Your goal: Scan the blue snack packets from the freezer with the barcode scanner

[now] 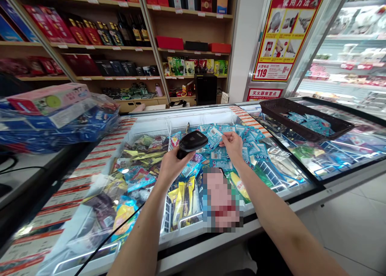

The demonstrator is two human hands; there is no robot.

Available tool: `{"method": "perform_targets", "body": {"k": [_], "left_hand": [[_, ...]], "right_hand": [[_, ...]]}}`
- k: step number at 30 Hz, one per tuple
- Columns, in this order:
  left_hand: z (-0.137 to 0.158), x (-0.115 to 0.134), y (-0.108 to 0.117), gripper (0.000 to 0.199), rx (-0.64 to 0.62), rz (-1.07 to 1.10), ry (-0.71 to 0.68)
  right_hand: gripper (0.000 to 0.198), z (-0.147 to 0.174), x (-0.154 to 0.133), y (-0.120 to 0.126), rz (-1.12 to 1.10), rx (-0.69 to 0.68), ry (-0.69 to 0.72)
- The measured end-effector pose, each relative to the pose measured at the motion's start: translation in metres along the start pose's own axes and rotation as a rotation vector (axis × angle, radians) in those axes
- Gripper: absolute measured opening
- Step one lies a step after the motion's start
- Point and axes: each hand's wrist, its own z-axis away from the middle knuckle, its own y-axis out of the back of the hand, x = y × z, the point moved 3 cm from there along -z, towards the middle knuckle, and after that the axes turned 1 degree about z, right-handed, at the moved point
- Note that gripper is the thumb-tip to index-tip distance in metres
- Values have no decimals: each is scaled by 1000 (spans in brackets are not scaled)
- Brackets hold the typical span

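In my left hand (171, 163) is a black handheld barcode scanner (193, 140), its head turned toward the right and its cord running down to the lower left. My right hand (234, 148) pinches the edge of a small blue packet (214, 137) with a white barcode label facing up, just right of the scanner. Many similar blue packets (253, 137) lie spread and overlapping on the freezer's glass lid around my right hand. A pixelated pinkish thing (220, 195) lies nearer to me on the glass; I cannot make out what it is.
A chest freezer (181, 260) with bagged frozen goods under glass stretches before me. On its right stands a brown basket (334, 135) with more blue packets. Plastic-wrapped boxes (57, 119) are piled at left. Shelves (193, 15) of boxes and bottles line the back.
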Motion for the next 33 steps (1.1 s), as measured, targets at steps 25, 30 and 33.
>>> {"method": "perform_targets", "body": {"k": [25, 30, 33], "left_hand": [[-1, -1, 1, 54, -20, -1, -8], [-1, -2, 1, 56, -7, 16, -12], [-2, -5, 3, 57, 8, -31, 7]], "right_hand": [[28, -2, 4, 0, -46, 31, 24], [27, -3, 6, 1, -90, 57, 55], [27, -5, 7, 4, -105, 83, 61]]}}
